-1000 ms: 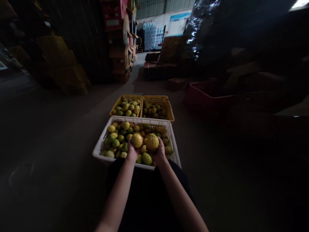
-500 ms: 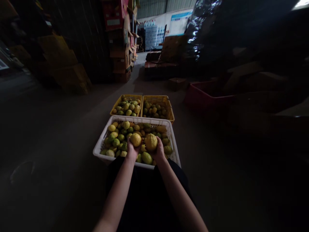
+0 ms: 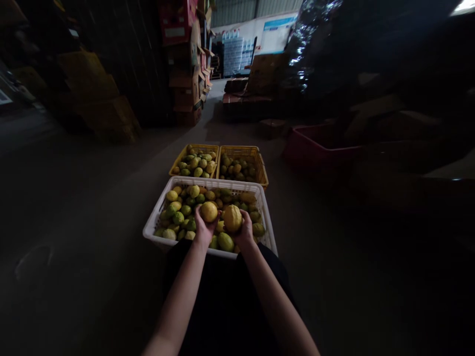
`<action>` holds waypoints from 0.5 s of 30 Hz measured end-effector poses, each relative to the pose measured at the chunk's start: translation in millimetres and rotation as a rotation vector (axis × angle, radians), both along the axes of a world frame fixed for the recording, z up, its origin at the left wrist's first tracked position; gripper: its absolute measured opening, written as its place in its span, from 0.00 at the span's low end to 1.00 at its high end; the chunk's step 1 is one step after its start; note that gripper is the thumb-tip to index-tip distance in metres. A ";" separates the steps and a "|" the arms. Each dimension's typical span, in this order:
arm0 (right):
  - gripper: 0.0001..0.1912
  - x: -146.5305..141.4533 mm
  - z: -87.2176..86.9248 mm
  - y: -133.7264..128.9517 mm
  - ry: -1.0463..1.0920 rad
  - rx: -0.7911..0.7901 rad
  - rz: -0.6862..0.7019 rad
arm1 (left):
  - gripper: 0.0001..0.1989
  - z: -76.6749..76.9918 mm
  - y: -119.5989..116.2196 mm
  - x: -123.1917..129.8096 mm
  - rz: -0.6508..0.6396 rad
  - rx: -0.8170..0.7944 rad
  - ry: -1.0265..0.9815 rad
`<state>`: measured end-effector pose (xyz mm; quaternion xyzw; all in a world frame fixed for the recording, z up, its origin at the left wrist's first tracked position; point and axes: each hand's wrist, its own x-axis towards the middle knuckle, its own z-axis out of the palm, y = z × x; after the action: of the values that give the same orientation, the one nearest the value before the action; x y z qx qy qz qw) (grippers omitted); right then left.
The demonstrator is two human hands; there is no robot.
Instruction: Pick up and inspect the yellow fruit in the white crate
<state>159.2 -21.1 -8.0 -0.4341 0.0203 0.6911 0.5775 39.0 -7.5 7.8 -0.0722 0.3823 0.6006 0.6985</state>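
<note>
My left hand point(image 3: 205, 228) is closed around a round, smooth yellow fruit point(image 3: 209, 211). Beside it, my right hand point(image 3: 245, 230) grips a larger yellow fruit point(image 3: 233, 218) with a lumpy, ribbed skin. Both fruits are held side by side above a white plastic crate point(image 3: 156, 217), a small gap between them. Inside that crate lie many yellow and green fruits, among them a big green-yellow one point(image 3: 225, 242) below my right hand. Their exact kind cannot be told in this dim light. Parts of my fingers are hidden behind the fruits.
Behind the white crate stand two yellow crates, the left one point(image 3: 175, 163) fuller of fruit than the right one point(image 3: 262, 168). A red bin point(image 3: 308, 146) is on the right. Stacked cardboard boxes point(image 3: 183, 96) rise at the back, with a small carton point(image 3: 272, 126) on the floor.
The lumpy fruit in my right hand has turned slightly, so its ribs now run more upright. The round fruit in my left hand has risen a little. Both grips remain.
</note>
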 end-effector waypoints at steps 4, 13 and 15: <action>0.12 2.4 -3.6 1.9 0.029 -0.017 0.019 | 0.16 1.2 0.6 1.1 -0.024 -0.008 -0.006; 0.12 1.6 -11.7 5.4 0.017 -0.054 0.004 | 0.23 -7.8 2.7 -1.4 -0.096 -0.035 -0.043; 0.12 1.0 -11.3 5.5 0.018 -0.054 -0.001 | 0.24 -8.6 2.3 -0.8 -0.107 -0.034 -0.046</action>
<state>160.2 -15.6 -19.3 -0.4434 0.0444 0.6940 0.5655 38.2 -5.2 -0.8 -0.0776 0.3795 0.5540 0.7369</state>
